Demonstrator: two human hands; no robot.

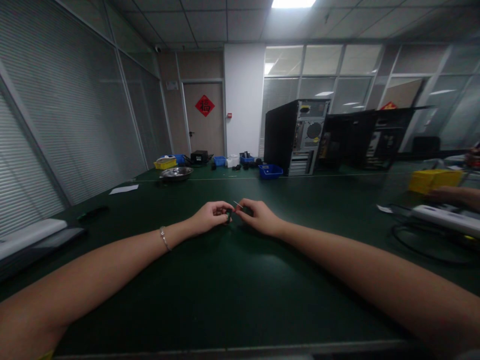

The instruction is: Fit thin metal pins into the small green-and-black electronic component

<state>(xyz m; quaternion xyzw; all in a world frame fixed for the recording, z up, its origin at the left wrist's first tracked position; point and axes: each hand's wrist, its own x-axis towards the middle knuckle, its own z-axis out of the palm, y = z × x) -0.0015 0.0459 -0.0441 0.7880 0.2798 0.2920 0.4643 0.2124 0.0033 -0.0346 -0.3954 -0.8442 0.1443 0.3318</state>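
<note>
Over the middle of the dark green table [225,295], my two hands are close together. My left hand [212,216] is closed on a small green piece [228,215], partly hidden by the fingers. My right hand [259,217] pinches a thin, light-coloured, pin-like piece [237,204] between thumb and forefinger; its tip sticks out up and to the left. A tiny red spot shows between the fingertips, too small to make out.
A blue tray [270,171] and a black computer case [283,135] stand beyond my hands. At the back left is a metal bowl [176,173]. Another person's hand [450,194] is at the right, near a white power strip [446,218] and black cable.
</note>
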